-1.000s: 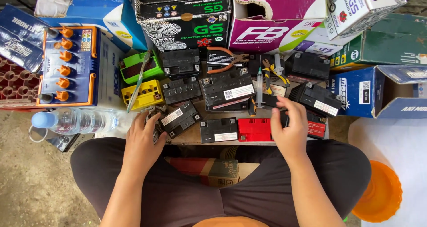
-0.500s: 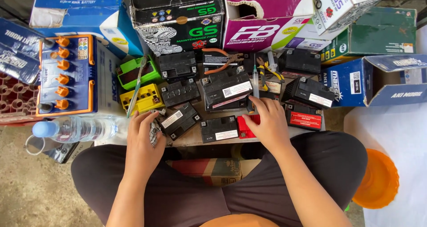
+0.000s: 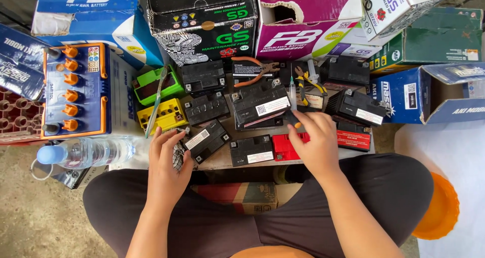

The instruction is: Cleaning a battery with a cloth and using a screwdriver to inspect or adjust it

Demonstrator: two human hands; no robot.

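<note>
My left hand [image 3: 167,163] lies with its fingers spread against a small black battery [image 3: 206,139] that sits tilted at the front of a low board. My right hand [image 3: 316,143] is over a red battery [image 3: 284,147], and its thumb and forefinger close on the dark handle of a thin screwdriver [image 3: 292,102] whose shaft points away from me. The shaft lies beside a bigger black battery [image 3: 260,105] with a white label. Another small black battery [image 3: 251,151] stands between my hands.
Several more black batteries, a green one [image 3: 156,86] and a yellow one [image 3: 161,115] crowd the board, with orange-handled pliers [image 3: 255,66]. Battery cartons wall the back. A blue battery with orange caps [image 3: 76,94] and a water bottle [image 3: 86,152] are left; an orange bowl [image 3: 440,207] is right.
My right hand has slid left from the red batteries at the right and taken the screwdriver's handle. My left hand has stayed at the tilted black battery.
</note>
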